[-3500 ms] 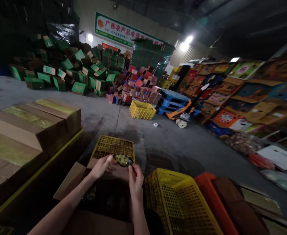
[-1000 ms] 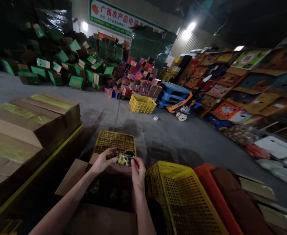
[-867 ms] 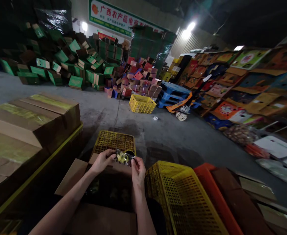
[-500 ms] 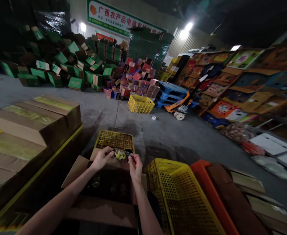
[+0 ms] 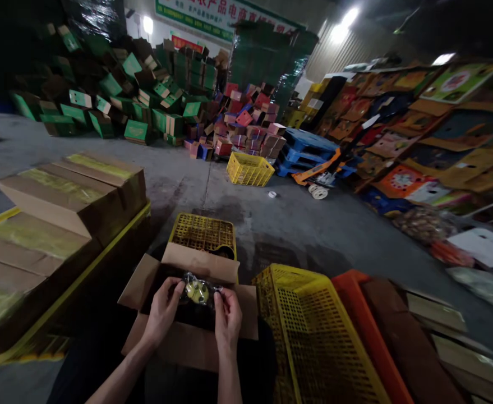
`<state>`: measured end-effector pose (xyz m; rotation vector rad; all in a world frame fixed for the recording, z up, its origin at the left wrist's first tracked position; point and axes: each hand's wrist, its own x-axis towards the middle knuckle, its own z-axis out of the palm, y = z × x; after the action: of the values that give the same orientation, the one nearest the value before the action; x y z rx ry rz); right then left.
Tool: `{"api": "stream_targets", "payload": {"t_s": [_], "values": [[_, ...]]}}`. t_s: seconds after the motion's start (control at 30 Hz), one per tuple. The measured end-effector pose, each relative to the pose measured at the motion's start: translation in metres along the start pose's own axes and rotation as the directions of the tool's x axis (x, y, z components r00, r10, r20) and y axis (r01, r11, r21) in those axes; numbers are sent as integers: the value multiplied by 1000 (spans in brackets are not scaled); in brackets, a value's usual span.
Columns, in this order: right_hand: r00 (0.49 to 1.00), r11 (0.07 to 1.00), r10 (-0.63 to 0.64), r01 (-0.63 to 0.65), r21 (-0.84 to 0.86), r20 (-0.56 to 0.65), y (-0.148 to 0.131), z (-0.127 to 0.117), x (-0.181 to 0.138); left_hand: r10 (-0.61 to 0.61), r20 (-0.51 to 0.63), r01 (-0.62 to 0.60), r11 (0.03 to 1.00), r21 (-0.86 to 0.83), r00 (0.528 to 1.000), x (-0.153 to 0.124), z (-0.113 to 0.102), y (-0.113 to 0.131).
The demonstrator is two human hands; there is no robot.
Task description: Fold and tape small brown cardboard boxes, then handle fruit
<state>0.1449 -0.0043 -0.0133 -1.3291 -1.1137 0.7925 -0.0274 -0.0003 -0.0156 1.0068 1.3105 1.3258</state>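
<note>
Between my two hands a small clear plastic packet with yellow-green contents [image 5: 197,291] is stretched over an open cardboard box [image 5: 191,342]. My left hand [image 5: 165,306] pinches the packet's left end between thumb and fingers. At the right end, my right hand [image 5: 228,314] grips the plastic the same way. I cannot make out exactly what the yellow-green contents are. The box stands in front of me with its flaps folded outward. Its inside is dark and mostly hidden by the packet and my hands.
Beyond the box stands a yellow crate [image 5: 204,231]. To the right are a larger yellow crate [image 5: 309,320] and an orange crate [image 5: 370,314]. Taped cartons [image 5: 67,191] are stacked at left. Farther off are a yellow basket [image 5: 249,169], blue pallets [image 5: 305,146] and a pallet jack [image 5: 319,179].
Both hands have come down and nearer to me with the packet, from beyond the box's far side to over its opening. The camera view has tilted downward.
</note>
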Motion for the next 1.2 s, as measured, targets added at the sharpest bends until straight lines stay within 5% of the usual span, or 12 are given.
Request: {"api": "stream_targets", "payload": {"t_s": [0.3, 0.43, 0.63, 0.87, 1.2], "values": [[989, 985, 124, -113, 128, -79, 4, 3, 14, 163, -43, -157, 980, 118, 986, 16, 16, 13], [983, 976, 174, -164, 144, -61, 9, 0, 6, 127, 7, -127, 985, 121, 992, 12, 13, 13], [979, 978, 183, -173, 113, -91, 6, 0, 6, 178, 63, -184, 976, 114, 982, 8, 8, 12], [974, 962, 172, -135, 236, -146, -1, 17, 29, 261, 15, -261, 958, 115, 965, 36, 15, 19], [987, 970, 156, -145, 197, -39, 3, 12, 16, 175, 51, -179, 979, 98, 983, 22, 5, -5]]}}
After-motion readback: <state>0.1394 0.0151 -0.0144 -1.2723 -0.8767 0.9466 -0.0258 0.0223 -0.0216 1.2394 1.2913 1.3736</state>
